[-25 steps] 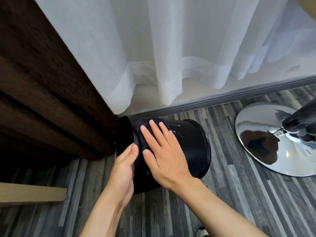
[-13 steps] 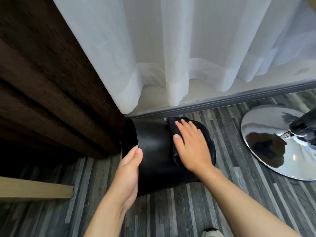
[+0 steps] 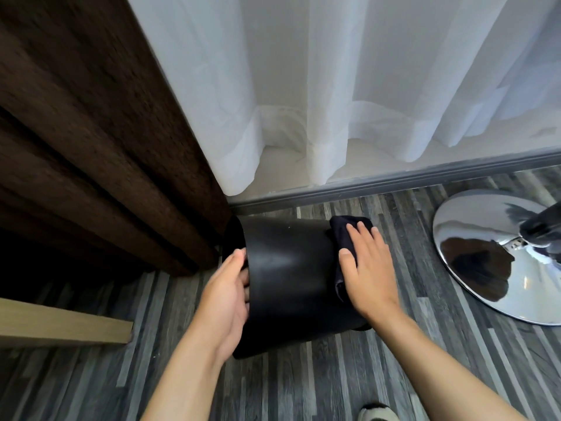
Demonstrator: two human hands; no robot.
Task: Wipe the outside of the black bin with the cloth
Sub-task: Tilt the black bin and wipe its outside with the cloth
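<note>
The black bin (image 3: 288, 281) lies on its side on the grey plank floor, its open rim to the left against the brown curtain. My left hand (image 3: 226, 302) grips that left rim, fingers curled over the edge. A dark cloth (image 3: 341, 238) is draped over the bin's right end. My right hand (image 3: 367, 268) lies flat on the cloth with fingers together, pressing it against the bin. Most of the cloth is hidden under this hand.
A heavy brown curtain (image 3: 91, 141) hangs at the left and a sheer white curtain (image 3: 349, 86) behind the bin. A chrome round stool base (image 3: 485, 256) sits on the floor at the right. A light wooden board (image 3: 60, 326) juts in from the left.
My right hand has slid the cloth along the bin from its left part to its right end. My left hand has closed further onto the rim.
</note>
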